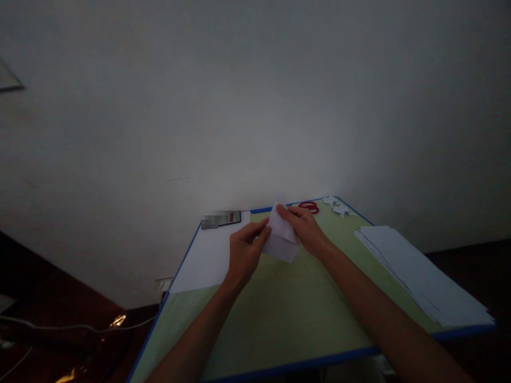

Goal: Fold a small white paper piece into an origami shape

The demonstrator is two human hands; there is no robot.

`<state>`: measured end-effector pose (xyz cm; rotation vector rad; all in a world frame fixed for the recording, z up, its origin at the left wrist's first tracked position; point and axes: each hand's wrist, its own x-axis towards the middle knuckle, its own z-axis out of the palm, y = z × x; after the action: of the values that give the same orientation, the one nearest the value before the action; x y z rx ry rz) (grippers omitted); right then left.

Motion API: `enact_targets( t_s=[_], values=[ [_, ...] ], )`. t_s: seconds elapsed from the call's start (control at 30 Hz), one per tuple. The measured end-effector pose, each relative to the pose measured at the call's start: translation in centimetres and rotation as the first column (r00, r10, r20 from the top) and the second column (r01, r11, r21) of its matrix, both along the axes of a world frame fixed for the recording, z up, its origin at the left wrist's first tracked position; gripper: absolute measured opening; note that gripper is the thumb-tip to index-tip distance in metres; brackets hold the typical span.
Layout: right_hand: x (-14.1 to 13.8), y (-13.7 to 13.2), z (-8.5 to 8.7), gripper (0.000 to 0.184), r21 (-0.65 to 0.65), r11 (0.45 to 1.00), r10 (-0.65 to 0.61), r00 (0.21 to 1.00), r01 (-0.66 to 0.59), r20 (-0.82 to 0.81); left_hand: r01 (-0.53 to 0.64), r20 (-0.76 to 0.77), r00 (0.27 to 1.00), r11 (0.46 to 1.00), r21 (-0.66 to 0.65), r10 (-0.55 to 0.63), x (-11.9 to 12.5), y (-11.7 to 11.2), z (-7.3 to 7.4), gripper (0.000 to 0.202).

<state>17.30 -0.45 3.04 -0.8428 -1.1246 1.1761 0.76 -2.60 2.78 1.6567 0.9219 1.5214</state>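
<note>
A folded piece of white paper (281,242) is held up over the table between my two hands. My left hand (245,250) pinches its left edge between thumb and fingers. At its upper right, my right hand (303,226) grips the paper, with the thumb lying on its face. One layer overlaps another, and a flap hangs at the lower side. The fingers behind the paper are partly hidden.
Red-handled scissors (309,207) and small paper scraps (338,206) lie at the table's far edge. A stack of white sheets (423,276) covers the right side. On the left, a phone (221,218) rests at the back of a white sheet (199,266). The green table (303,314) has blue edging, against a wall.
</note>
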Motion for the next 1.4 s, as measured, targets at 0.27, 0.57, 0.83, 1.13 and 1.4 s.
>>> enact_targets(
  t_s=[0.27,0.57,0.83,1.13,1.4],
  values=[
    [0.4,0.3,0.1,0.035,0.049,0.992,-0.111,0.993,0.112,-0.025,0.028,0.021,0.999,0.999,-0.027,-0.027,0.0,-0.1,-0.1,0.024],
    [0.4,0.2,0.7,0.031,0.034,0.979,-0.196,0.975,0.2,-0.102,0.041,-0.004,0.999,0.998,-0.037,-0.041,-0.1,-0.3,-0.1,0.025],
    [0.8,0.4,1.4,0.024,0.041,0.984,-0.168,0.976,0.175,-0.137,0.053,-0.021,0.998,0.998,-0.018,-0.053,0.0,-0.6,0.0,0.023],
    [0.5,0.4,0.4,0.03,0.094,0.985,-0.14,0.99,0.143,-0.03,-0.039,0.071,0.997,0.997,-0.065,0.043,0.0,-0.2,-0.1,0.029],
    [0.4,-0.1,0.7,0.023,0.144,0.98,-0.152,0.986,0.14,0.075,0.031,0.103,0.994,0.997,-0.077,-0.023,-0.2,-0.2,0.2,0.038]
  ],
)
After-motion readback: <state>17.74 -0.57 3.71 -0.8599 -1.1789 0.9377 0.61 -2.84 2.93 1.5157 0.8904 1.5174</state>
